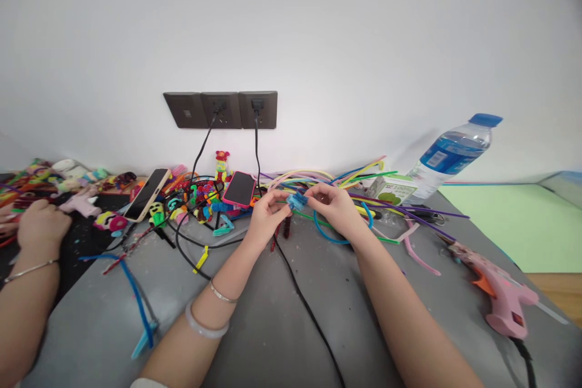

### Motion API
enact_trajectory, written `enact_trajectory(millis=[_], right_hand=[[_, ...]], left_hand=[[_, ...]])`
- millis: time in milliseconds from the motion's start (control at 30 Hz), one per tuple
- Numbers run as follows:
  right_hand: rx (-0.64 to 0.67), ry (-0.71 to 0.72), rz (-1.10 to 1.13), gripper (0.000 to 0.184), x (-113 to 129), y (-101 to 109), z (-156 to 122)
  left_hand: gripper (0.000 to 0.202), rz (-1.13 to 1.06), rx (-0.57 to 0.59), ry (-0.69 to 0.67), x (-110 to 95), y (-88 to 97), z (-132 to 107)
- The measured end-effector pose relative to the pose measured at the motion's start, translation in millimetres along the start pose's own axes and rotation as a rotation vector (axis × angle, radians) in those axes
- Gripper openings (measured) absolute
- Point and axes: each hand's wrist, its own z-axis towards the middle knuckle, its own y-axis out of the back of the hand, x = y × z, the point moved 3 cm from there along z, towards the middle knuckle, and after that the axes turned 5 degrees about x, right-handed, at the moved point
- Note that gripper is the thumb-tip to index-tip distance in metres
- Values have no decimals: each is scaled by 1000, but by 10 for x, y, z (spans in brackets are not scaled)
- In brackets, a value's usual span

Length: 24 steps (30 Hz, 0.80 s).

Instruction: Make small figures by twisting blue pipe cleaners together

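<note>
My left hand (pixel 266 212) and my right hand (pixel 331 203) meet over the grey table (pixel 282 321), both pinching a small blue fuzzy pipe-cleaner piece (pixel 297 200) between fingertips. A blue pipe cleaner loop (pixel 334 237) trails from it under my right hand. Two bangles sit on my left wrist. A heap of long coloured pipe cleaners (pixel 327 179) lies just behind my hands.
A pink glue gun (pixel 498 294) lies at right, a water bottle (pixel 450 154) and a small green box (pixel 393 189) behind. Two phones (pixel 148 193) (pixel 239 189) charge from wall sockets (pixel 221 110); a black cable (pixel 304 303) crosses the table. Another person's hand (pixel 40 227) rests at left among small craft figures (pixel 200 200).
</note>
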Motion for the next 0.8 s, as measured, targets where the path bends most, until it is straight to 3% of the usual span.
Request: enact_trajectory(millis=[367,600,800], right_hand=[[-44,-66,48,27,-56,206,-19],[326,-86,-146,14,10,244,-128],[509,-55,-282,10,-2,34,-172]], left_hand=[[36,-81,-33,48,20,6,1],[35,-124,-47,29,15,12,8],[37,-146,-53,16,12,12,2]])
